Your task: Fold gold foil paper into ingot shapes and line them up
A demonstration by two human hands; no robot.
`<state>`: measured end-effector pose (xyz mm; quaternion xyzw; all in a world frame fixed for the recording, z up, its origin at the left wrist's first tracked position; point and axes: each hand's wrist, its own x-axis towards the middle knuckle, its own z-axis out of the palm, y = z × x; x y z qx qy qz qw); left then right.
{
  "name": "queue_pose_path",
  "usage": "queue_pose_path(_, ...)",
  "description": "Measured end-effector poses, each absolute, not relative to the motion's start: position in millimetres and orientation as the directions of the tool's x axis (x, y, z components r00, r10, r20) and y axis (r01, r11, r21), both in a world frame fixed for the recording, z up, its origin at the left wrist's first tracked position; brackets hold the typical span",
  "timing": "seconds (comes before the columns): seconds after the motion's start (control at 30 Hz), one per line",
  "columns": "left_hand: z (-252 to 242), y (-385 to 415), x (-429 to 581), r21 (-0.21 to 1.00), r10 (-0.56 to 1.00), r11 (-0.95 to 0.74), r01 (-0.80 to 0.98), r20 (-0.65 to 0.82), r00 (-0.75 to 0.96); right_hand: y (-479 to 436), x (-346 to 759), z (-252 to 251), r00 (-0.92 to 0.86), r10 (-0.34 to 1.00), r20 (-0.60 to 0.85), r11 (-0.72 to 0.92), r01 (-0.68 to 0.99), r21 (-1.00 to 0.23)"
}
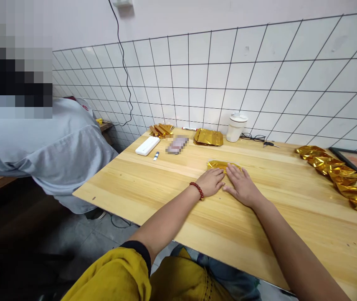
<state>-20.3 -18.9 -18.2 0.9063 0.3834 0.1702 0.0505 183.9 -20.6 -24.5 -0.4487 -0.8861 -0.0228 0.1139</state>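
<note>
A small strip of shiny gold foil paper (217, 164) lies on the wooden table in front of me, with a pale edge showing along its far side. My left hand (210, 182), with a red bead bracelet (197, 190) at the wrist, rests flat with its fingertips on the near edge of the foil. Beside it my right hand (241, 186) lies flat, fingers stretched out and spread, its fingertips on the foil's right part. The hands cover some of the foil's near side.
Along the back stand a stack of gold foil sheets (208, 137), a white lidded cup (237, 127), glasses (253, 137) and keys (271, 144). A white power bank (147, 146) and a glue stick (156, 156) lie left. Folded gold foil pieces (335, 173) line the right. A person (59, 142) sits at left.
</note>
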Motion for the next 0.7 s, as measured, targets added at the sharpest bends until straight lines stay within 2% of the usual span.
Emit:
queue_pose_path(0.1, -19.9, -18.0, -20.3, 0.239, 0.712, -0.701, 0.672, 0.279, 0.644, -21.2, 179.8, -28.8, -0.650, 0.736, 0.190, 0.671, 0.738, -0.076)
queue_pose_path(0.37, -18.7, -19.9, -20.2, 0.216, 0.730, -0.683, 0.698, 0.252, 0.636, -18.1, 186.2, -34.9, -0.595, 0.788, 0.157, 0.614, 0.781, -0.118)
queue_pose_path(0.7, -17.3, -21.9, -19.1, 0.242, 0.757, -0.652, 0.718, 0.248, 0.604, -19.9, 185.8, -21.9, -0.629, 0.748, 0.211, 0.659, 0.742, -0.126)
